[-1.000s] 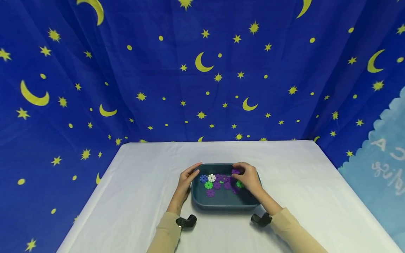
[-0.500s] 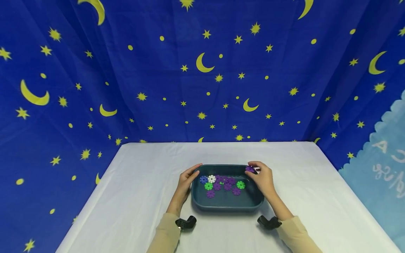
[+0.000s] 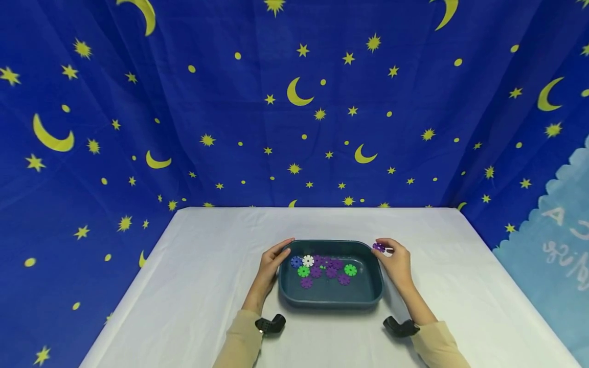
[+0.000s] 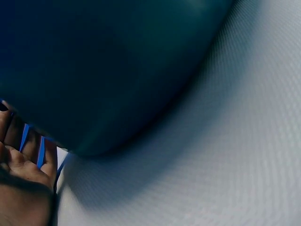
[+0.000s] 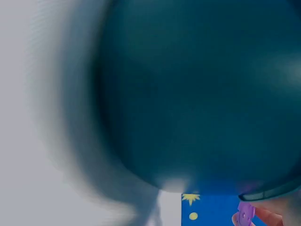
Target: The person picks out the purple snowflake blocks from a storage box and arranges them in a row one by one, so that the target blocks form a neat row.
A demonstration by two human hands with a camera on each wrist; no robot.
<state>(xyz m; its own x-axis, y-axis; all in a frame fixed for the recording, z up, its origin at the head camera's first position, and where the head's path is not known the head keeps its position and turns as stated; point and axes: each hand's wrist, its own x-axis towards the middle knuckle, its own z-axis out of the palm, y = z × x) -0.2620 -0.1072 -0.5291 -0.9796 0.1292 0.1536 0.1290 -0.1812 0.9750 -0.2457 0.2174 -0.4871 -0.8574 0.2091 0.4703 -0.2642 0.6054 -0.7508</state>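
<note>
A dark teal plastic tub (image 3: 322, 302) stands on the white-covered table. My left hand (image 3: 269, 266) holds its left end, thumb at the rim and fingers along the outer far corner; the left wrist view shows the fingers (image 4: 30, 146) against the tub's outer wall. Just past the tub's right rim, my right hand (image 3: 397, 261) pinches a purple notched snowflake disc (image 3: 379, 247) between thumb and fingers. That purple disc (image 5: 245, 214) also shows low in the right wrist view. Inside the tub lie several purple discs (image 3: 331, 271), green discs (image 3: 350, 270), a white disc (image 3: 308, 261) and a blue disc (image 3: 296, 262).
White cloth (image 3: 221, 255) covers the table around the tub. A blue curtain (image 3: 257, 122) with yellow moons and stars rises at the back and sides. A light blue panel (image 3: 552, 255) with white lettering hangs at the right. Each wrist wears a black camera (image 3: 271, 324).
My right hand has lifted a purple disc from the tub's right part and carried it rightward over the rim. The left hand stays in place.
</note>
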